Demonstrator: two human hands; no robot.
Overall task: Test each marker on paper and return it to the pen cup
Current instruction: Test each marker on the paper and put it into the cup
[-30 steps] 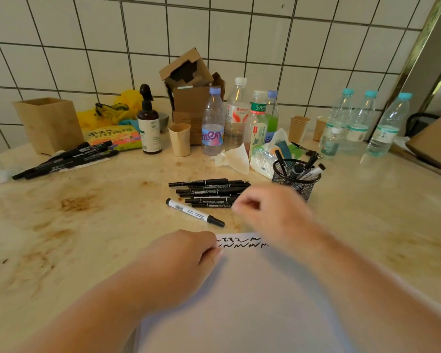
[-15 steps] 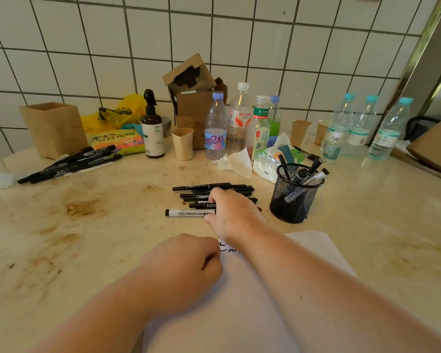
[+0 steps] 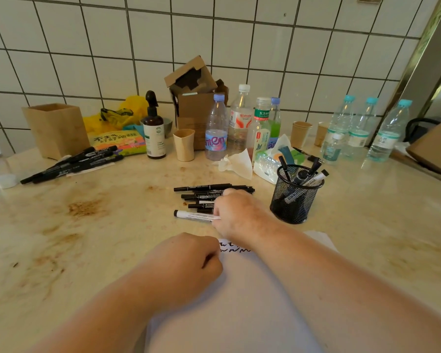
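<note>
Spreading across the whole view, the stained beige stone counter [image 3: 107,240] carries everything; places below are given from the black wire-mesh pen cup [image 3: 294,197] standing on it. Nearer the camera than the cup lies the white sheet of paper [image 3: 239,301], black scribbles at its far edge. The left hand [image 3: 189,261] rests on the paper's left edge, further from the cup than the right hand, its fingers curled into a loose fist with nothing seen in it. The right hand [image 3: 236,212] lies just left of the cup, fingers bent over the near end of a white-barrelled marker with a black cap [image 3: 191,215], gripping it against the counter. Left of the cup and just beyond that marker lies a pile of black markers [image 3: 209,193]. Inside the cup several markers [image 3: 308,175] stand tilted. Far left of the cup lies a second bundle of black markers [image 3: 74,165]
</note>
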